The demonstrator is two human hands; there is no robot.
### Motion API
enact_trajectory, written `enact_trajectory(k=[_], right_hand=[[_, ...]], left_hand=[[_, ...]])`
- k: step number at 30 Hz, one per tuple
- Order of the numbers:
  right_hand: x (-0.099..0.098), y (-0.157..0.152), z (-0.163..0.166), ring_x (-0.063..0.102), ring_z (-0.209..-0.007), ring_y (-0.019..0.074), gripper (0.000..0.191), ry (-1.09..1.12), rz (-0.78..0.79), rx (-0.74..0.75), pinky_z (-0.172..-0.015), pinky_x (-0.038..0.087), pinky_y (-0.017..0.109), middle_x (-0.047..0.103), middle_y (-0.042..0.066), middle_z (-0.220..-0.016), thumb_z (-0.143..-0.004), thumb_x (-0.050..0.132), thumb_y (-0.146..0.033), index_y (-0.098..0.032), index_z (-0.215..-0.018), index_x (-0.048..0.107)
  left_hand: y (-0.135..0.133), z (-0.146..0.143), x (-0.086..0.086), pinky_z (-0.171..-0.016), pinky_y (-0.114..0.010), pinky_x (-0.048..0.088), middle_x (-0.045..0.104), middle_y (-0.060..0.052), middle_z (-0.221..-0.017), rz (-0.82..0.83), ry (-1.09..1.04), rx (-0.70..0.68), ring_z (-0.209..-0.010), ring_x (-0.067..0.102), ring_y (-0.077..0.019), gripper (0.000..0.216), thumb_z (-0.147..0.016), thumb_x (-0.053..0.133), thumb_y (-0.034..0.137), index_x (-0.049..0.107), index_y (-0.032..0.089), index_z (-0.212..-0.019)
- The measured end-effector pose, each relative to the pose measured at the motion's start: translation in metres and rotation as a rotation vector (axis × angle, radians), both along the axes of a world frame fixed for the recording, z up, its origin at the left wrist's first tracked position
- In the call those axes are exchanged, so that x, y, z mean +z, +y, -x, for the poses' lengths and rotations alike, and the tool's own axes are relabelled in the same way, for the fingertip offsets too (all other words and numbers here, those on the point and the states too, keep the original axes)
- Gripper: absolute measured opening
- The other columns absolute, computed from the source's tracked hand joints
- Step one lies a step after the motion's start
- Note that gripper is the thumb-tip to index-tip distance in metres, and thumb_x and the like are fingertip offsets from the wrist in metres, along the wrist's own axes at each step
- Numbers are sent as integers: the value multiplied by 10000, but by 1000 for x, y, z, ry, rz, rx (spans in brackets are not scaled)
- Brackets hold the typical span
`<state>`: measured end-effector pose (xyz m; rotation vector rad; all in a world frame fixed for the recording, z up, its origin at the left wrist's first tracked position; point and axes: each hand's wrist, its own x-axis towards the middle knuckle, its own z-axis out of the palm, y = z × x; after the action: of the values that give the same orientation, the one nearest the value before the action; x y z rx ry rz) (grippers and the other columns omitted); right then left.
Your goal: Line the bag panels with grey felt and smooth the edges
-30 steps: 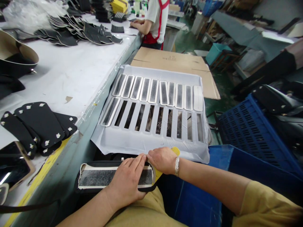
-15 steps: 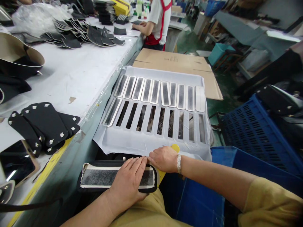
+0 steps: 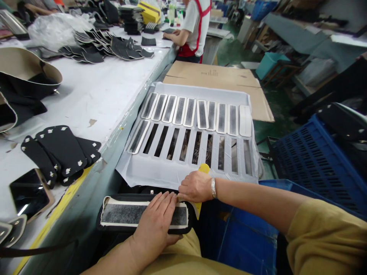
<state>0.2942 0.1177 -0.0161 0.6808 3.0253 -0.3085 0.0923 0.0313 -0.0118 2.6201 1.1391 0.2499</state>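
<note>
While the left hand (image 3: 156,225) lies flat, right hand (image 3: 194,188) clasps yellow tool (image 3: 204,168).

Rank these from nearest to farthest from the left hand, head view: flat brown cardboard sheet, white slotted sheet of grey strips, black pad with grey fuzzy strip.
1. Black pad with grey fuzzy strip: directly under the left hand.
2. White slotted sheet of grey strips: just ahead, by the right hand gripping a yellow plastic tool.
3. Flat brown cardboard sheet: beyond that sheet, farthest.
</note>
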Motion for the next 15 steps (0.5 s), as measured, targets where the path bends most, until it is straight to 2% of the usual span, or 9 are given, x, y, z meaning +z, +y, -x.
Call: enact_trajectory(k=[7, 15], right_hand=[[-7, 1, -3, 512, -567, 119, 441, 55, -1, 50, -542, 305, 270, 591, 24, -653, -959, 270, -390, -168, -713, 561], [-9, -8, -8, 499, -553, 112, 428, 63, -12, -16, -539, 276, 267, 578, 10, -625, -962, 271, -380, -171, -708, 546]], left_hand=[[-1, -1, 1, -1017, -489, 382, 536, -190, -1274, 29, -1, 11, -1168, 503, -332, 855, -546, 774, 436, 478, 59, -1254], [-1, -2, 0, -1028, -486, 362, 522, -172, -1296, 70, -14, 2, -1180, 491, -322, 831, -582, 747, 443, 469, 80, -1276]])
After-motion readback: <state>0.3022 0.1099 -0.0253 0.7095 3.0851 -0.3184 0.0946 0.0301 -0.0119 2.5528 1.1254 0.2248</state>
